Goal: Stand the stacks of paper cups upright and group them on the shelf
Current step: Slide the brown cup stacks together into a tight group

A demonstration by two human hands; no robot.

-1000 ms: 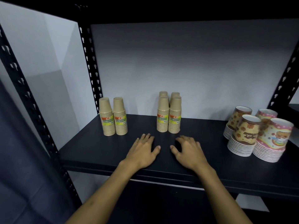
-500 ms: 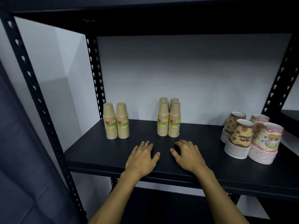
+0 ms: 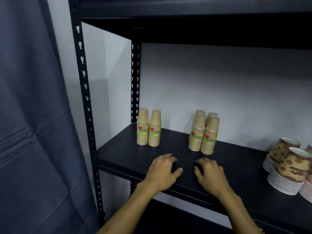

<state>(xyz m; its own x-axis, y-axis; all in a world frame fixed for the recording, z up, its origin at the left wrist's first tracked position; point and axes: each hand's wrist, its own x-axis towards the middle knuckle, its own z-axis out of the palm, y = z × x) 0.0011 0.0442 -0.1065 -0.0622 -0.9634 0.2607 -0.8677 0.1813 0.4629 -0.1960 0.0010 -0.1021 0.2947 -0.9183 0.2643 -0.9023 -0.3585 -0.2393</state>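
Two brown paper cup stacks point(image 3: 148, 128) stand upright, mouths down, at the back left of the black shelf point(image 3: 121, 151). A tight group of several brown stacks point(image 3: 203, 134) stands upright near the middle. Patterned cup stacks point(image 3: 287, 168) stand at the right edge of view, partly cut off. My left hand point(image 3: 163, 172) and my right hand point(image 3: 210, 175) rest palm down on the shelf's front part, side by side, fingers loosely bent, holding nothing. Both sit in front of the middle group, apart from it.
A black perforated upright point(image 3: 84, 92) stands at the shelf's front left, another point(image 3: 135, 81) at the back left. A dark blue curtain point(image 3: 33, 132) hangs to the left. The upper shelf point(image 3: 202, 22) overhangs. A pale wall closes the back.
The view has swung left and closer, so the curtain fills the left side. Both hands stay on the shelf front, fingers slightly more bent. The cup stacks have not moved.
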